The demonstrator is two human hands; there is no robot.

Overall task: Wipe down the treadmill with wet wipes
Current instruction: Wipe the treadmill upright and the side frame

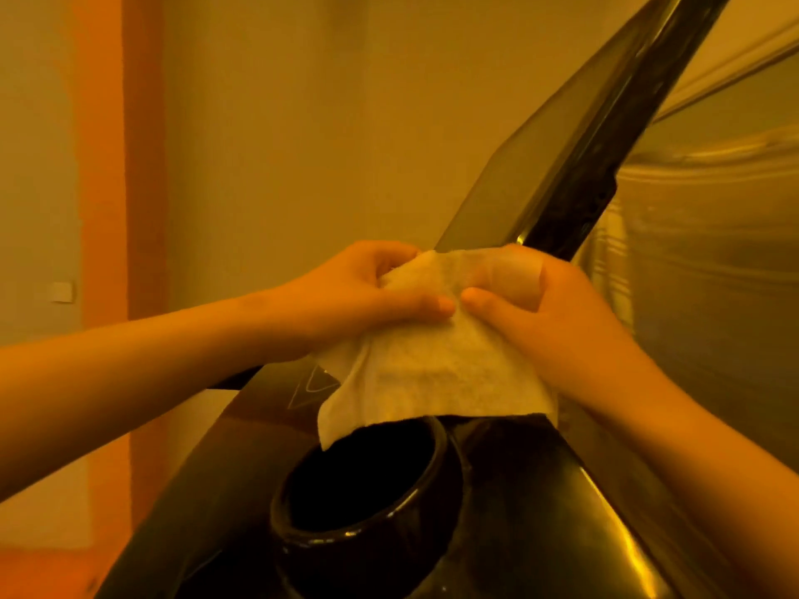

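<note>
Plain wall behind a glossy black treadmill console (242, 447); left hand (367, 296) and right hand (557, 313) both pinch one wet wipe (432, 365) spread between them, hanging above the cup holder (367, 486); the screen (557, 144) slants away to the far right, nearer the right hand.

Room as I face it, in warm amber light. An orange vertical band (103, 166) runs down the wall. Left of it sits a small pale switch plate (62, 291); right of it, plain wall (281, 123); far right of it, a glossy reflective panel (713, 261).
</note>
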